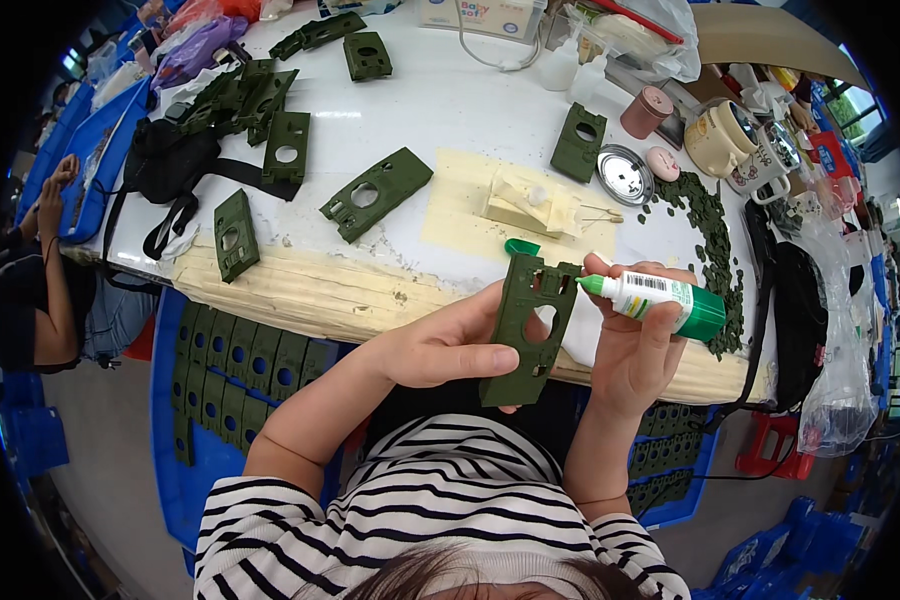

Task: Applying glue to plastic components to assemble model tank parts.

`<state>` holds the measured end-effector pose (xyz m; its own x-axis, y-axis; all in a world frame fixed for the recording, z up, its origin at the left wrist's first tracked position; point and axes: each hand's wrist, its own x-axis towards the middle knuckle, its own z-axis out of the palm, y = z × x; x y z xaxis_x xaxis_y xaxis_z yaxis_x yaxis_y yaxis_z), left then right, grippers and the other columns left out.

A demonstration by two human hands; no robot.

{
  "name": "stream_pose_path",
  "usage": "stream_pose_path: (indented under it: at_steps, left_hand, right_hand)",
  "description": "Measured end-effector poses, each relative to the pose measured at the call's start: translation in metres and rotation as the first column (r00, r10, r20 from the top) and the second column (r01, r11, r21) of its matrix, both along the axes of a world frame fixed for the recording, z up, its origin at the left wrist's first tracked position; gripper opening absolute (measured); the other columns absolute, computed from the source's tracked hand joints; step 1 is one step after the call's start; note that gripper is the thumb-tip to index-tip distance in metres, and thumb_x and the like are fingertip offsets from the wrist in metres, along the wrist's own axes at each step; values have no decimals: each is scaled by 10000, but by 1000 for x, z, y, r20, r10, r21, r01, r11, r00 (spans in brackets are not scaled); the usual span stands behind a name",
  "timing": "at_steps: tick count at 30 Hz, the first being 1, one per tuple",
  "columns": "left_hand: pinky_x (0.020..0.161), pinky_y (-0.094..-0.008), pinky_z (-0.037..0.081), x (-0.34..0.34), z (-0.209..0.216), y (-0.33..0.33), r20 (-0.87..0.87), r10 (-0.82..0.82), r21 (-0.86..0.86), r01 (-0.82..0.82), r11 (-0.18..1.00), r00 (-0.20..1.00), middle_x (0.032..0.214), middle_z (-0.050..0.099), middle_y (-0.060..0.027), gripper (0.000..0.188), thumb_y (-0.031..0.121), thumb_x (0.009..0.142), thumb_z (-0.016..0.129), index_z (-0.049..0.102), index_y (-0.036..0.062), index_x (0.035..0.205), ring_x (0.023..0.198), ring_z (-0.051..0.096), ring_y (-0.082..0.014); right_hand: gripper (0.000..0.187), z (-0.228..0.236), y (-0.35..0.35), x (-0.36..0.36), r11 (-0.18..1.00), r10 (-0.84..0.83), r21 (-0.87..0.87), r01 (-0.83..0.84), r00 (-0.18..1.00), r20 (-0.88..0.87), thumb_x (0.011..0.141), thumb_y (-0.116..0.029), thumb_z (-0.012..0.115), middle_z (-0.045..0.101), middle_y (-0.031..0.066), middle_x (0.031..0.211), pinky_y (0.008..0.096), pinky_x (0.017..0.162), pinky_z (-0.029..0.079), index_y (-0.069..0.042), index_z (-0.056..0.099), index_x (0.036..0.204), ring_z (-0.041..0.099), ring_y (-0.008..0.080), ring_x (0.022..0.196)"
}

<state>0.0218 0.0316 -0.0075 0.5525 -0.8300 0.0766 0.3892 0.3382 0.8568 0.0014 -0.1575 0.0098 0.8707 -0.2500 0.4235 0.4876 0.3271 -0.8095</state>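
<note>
Holding a dark green plate (513,315) above the near edge of the worktable (360,115), the left hand (432,345) is gripping the part narrowly, with its thumb pressing on the lower face and its fingers passing behind. The plate is standing tilted, exposing a large round hole and smaller openings. Also above the near edge of the worktable, the right hand (638,355) is wrapping around a white-and-green squeeze bottle (660,292). The bottle's green nozzle (590,285) is pointing left at the plate's upper right edge; whether the two are touching cannot be told.

Toward the middle of the worktable, a yellow sheet (450,215) is lying flat and a cream block (515,215) is resting on it. On the left half of the worktable, two loose green plates (400,178) are lying apart, and a pile of green parts (232,103) is occupying the far left. On the right side of the worktable, small green pieces (708,225) are spreading beside a round metal dish (625,176). Below the near edge of the worktable, a blue tray (205,490) is holding rows of similar plates (255,410).
</note>
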Motion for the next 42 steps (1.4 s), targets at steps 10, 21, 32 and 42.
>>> stream_pose_path:
  at_steps: [10, 21, 32, 42]
  left_hand:
    - [698, -326, 529, 0, -1, 0, -4, -14, -22, 14, 1000, 1000, 1093, 502, -193, 760, 311, 882, 544, 92, 96, 1453, 920, 589, -230]
    - [714, -333, 525, 0, -3, 0, 19, -3, -5, 3, 1000, 1000, 1099, 494, -181, 764, 312, 879, 542, 90, 86, 1453, 957, 578, -236]
    - [661, -327, 541, 0, -3, 0, 11, -2, -14, 2, 1000, 1000, 1098, 491, -199, 759, 304, 878, 546, 95, 98, 1452, 932, 590, -248]
    - [636, -373, 579, 1, -5, 1, -62, -18, -71, 13, 997, 998, 1115, 449, -207, 771, 307, 870, 553, 93, 78, 1445, 984, 564, -291]
  right_hand:
    - [421, 4, 3, -1, 1000, -23, -6, 23, 999, -31, 898, -360, 568, 545, 147, 938, 410, 821, 510, 20, 447, 1035, 633, 331, 895]
    - [417, 4, 4, -2, 1000, -29, 3, 29, 999, -34, 898, -357, 569, 554, 148, 929, 398, 816, 509, 18, 449, 1035, 632, 320, 892]
    - [400, 5, 4, -1, 1000, -23, 4, 23, 999, -23, 904, -340, 561, 550, 149, 928, 417, 831, 508, 22, 451, 1034, 632, 320, 889]
    - [444, 5, 1, -3, 999, -40, -1, 40, 999, -1, 885, -387, 579, 539, 122, 917, 409, 822, 504, 23, 464, 1010, 623, 290, 867]
